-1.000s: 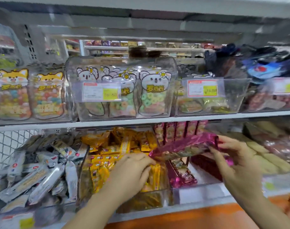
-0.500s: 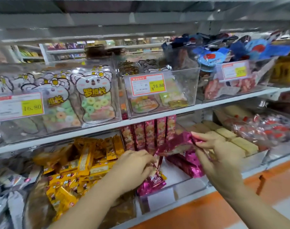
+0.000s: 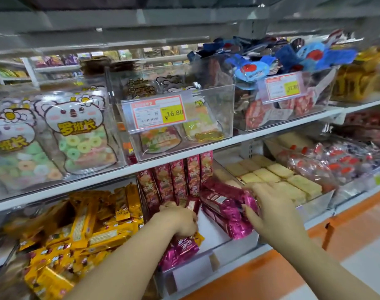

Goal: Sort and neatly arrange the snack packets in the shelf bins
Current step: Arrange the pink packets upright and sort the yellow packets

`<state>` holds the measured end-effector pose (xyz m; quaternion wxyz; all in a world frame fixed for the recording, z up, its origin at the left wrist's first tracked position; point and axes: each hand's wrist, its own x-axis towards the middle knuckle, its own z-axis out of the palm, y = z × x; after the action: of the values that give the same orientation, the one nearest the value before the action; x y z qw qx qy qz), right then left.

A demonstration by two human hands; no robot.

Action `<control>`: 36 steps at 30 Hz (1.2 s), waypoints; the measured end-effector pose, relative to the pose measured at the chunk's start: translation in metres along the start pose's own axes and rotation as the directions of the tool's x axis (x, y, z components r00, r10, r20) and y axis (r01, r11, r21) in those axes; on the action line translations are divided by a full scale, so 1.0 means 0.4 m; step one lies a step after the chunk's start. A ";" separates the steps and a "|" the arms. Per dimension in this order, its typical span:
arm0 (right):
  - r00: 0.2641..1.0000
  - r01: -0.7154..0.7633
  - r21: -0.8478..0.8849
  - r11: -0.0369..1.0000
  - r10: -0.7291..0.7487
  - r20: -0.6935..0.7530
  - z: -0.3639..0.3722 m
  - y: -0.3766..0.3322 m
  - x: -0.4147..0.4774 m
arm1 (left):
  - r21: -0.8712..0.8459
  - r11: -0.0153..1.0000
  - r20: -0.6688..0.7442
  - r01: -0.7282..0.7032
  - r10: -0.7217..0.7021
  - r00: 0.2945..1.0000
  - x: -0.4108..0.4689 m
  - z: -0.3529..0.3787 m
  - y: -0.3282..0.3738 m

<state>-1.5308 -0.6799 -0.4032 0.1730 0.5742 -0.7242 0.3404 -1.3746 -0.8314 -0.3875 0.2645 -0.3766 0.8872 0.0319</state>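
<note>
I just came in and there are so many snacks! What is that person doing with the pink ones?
A person is tidying snacks on a shop shelf. Their left hand grips one shiny magenta foil packet at the front of the clear plastic bin. Their right hand holds the top of a pile of matching magenta packets lying in that bin. An upright row of magenta packets already stands at the back.

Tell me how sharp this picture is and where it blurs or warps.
Head view: middle sharp, price tag readable, pink packets fairly crisp; edges smear, blue packets and yellow packets blurred; shelves bow from the wide lens; light even, no hard shadows.
</note>
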 end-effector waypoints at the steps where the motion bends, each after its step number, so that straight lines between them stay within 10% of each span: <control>1: 1.000 0.004 0.020 1.000 -0.004 -0.016 -0.006 -0.003 0.000 | 0.015 1.000 0.046 0.000 -0.001 0.999 0.002 -0.005 0.010; 9: 0.997 0.065 0.108 0.992 -0.060 -0.053 -0.009 -0.060 -0.006 | -0.237 0.970 -0.082 0.046 -0.067 0.994 0.034 0.018 0.002; 16: 0.998 0.058 0.183 0.981 -0.056 -0.020 0.002 -0.078 -0.004 | -0.672 0.706 -0.385 -0.222 -0.078 0.920 -0.020 -0.021 -0.047; 22: 0.971 0.093 0.167 0.982 -0.127 0.204 0.003 -0.109 -0.012 | -0.937 0.205 -0.317 -0.284 -0.148 0.937 -0.057 -0.060 -0.017; 28: 0.996 -0.012 0.289 0.957 -0.012 0.083 -0.007 -0.108 0.002 | -0.917 -0.261 -0.295 -0.302 -0.067 0.953 -0.070 -0.073 -0.002; 30: 0.997 -0.079 0.290 0.954 0.071 0.037 -0.016 -0.098 0.008 | -0.932 -0.059 -0.354 -0.359 -0.072 0.932 -0.069 -0.062 -0.017; 33: 0.987 -0.163 0.263 0.951 0.157 0.045 -0.016 -0.074 0.014 | -0.622 0.714 -0.424 -0.322 0.038 0.905 -0.047 -0.022 -0.049; 36: 0.986 -0.166 0.186 0.968 0.164 0.025 -0.008 -0.062 0.014 | -0.222 0.946 -0.109 -0.236 0.217 0.970 -0.040 0.018 -0.042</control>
<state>-1.5091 -0.6843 -0.3901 0.0859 0.5274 -0.7350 0.4175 -1.3506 -0.8312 -0.3832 0.1756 -0.3016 0.9249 0.1506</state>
